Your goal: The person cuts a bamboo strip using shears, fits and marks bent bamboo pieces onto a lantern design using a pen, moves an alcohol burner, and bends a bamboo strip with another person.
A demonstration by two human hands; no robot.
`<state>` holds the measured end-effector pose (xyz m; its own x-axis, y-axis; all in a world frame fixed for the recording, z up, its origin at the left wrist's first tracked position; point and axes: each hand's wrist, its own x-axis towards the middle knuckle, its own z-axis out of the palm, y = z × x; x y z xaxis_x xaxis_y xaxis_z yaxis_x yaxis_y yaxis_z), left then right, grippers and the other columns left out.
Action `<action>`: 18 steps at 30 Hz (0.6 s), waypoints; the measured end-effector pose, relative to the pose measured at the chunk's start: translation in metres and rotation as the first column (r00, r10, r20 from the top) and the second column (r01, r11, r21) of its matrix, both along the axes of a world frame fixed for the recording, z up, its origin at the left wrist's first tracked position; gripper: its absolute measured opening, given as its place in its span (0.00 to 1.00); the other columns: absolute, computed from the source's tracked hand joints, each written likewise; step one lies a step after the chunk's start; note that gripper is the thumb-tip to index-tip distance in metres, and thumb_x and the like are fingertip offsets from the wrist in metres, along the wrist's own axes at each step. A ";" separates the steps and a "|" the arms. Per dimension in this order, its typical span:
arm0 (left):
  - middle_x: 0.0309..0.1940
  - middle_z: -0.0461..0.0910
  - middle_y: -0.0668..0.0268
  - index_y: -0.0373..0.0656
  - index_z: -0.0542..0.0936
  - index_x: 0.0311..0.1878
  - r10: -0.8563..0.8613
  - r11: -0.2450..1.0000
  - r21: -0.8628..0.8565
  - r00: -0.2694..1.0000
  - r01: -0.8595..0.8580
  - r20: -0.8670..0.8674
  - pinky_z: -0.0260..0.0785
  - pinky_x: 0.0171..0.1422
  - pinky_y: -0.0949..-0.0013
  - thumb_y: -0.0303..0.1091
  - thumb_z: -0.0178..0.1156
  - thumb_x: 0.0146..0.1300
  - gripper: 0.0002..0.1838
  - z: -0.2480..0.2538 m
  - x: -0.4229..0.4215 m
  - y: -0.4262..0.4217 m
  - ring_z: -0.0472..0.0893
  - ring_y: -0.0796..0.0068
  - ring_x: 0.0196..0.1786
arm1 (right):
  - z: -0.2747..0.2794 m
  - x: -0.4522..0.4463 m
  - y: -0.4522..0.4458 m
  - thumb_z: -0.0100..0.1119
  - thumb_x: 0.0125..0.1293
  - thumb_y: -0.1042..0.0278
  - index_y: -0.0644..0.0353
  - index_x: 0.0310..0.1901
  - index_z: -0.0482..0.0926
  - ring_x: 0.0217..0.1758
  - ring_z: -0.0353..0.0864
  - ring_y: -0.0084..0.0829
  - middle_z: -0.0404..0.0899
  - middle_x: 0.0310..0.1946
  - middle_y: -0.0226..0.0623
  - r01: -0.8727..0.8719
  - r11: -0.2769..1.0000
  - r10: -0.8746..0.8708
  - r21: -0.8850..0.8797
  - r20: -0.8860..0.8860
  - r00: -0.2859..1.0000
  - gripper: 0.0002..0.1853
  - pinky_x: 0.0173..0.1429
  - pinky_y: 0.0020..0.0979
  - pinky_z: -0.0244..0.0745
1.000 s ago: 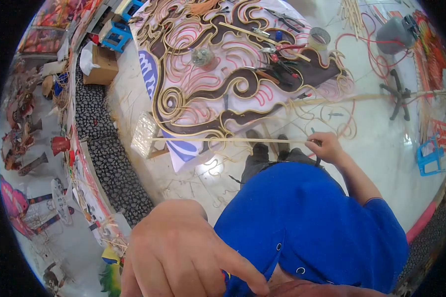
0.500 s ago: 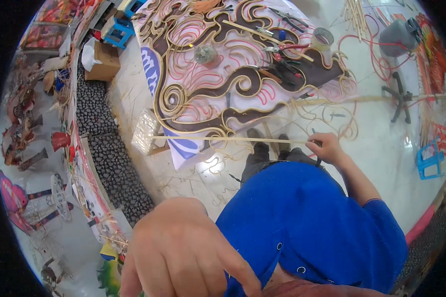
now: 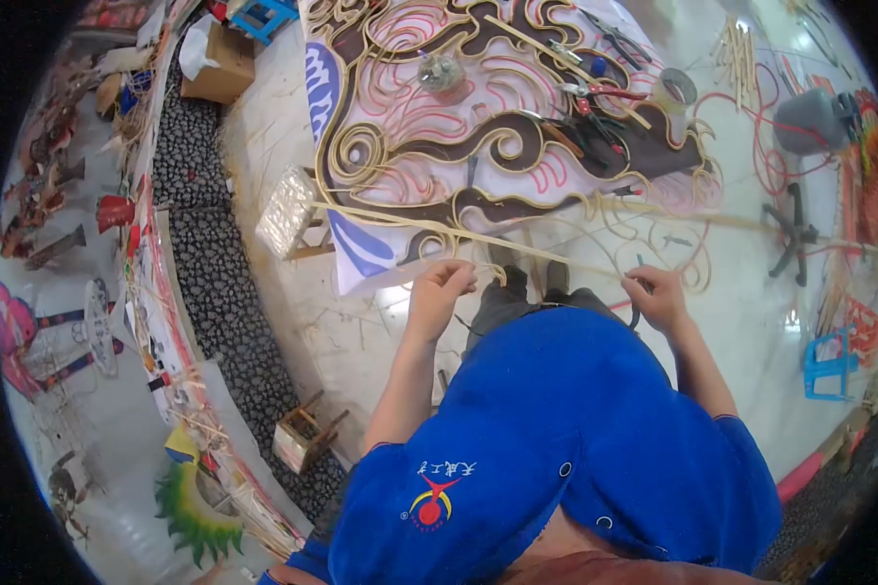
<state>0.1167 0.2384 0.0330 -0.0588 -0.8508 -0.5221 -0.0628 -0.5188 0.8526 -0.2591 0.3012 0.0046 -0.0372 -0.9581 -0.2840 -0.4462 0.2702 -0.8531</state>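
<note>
My right hand (image 3: 657,294) is closed on the near end of a long, thin bamboo strip (image 3: 517,247). A slim dark tool (image 3: 636,317) with a teal tip also shows at that hand; its kind is unclear. The strip slants away to the left, over the edge of the patterned sheet. My left hand (image 3: 443,290) is just below the strip, apart from it, its fingers curled together; whatever they may hold is hidden. In front of me is a large frame of curled strips (image 3: 439,156) on a drawn sheet (image 3: 361,278) with pink and blue lines.
On the frame are red-handled pliers (image 3: 605,95), dark pliers (image 3: 622,47), a glass jar (image 3: 441,74) and a clear cup (image 3: 675,90). A foil-wrapped block (image 3: 288,212) stands at its left corner. Right lie a grey canister (image 3: 808,122), red hose and a blue stool (image 3: 829,369).
My left hand has gone from close under the camera to near the strip. The strip now slants more, its far end raised in view. The view has shifted slightly.
</note>
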 end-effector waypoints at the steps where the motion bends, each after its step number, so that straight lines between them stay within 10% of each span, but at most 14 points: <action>1: 0.38 0.85 0.61 0.33 0.84 0.47 -0.013 1.000 0.011 1.000 0.013 -0.019 0.78 0.50 0.71 0.34 0.63 0.70 0.13 -0.005 -0.001 0.002 0.85 0.74 0.40 | 0.001 0.001 -0.002 0.70 0.63 0.65 0.63 0.36 0.86 0.27 0.76 0.22 0.83 0.24 0.34 -0.015 1.000 0.015 -0.008 -0.009 1.000 0.09 0.32 0.29 0.70; 18: 0.42 0.86 0.58 0.34 0.81 0.58 0.099 0.995 0.016 0.967 -0.098 -0.236 0.78 0.54 0.69 0.38 0.61 0.73 0.19 -0.004 -0.013 -0.003 0.85 0.71 0.43 | 0.002 0.012 -0.011 0.71 0.62 0.64 0.62 0.36 0.87 0.25 0.78 0.24 0.83 0.23 0.35 -0.091 0.996 0.092 0.018 -0.052 0.994 0.09 0.32 0.29 0.71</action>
<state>0.1039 0.2354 0.0291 -0.0972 -0.8565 -0.5070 0.1912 -0.5160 0.8350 -0.2471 0.2903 0.0064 0.0351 -0.9537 -0.2986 -0.5137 0.2391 -0.8240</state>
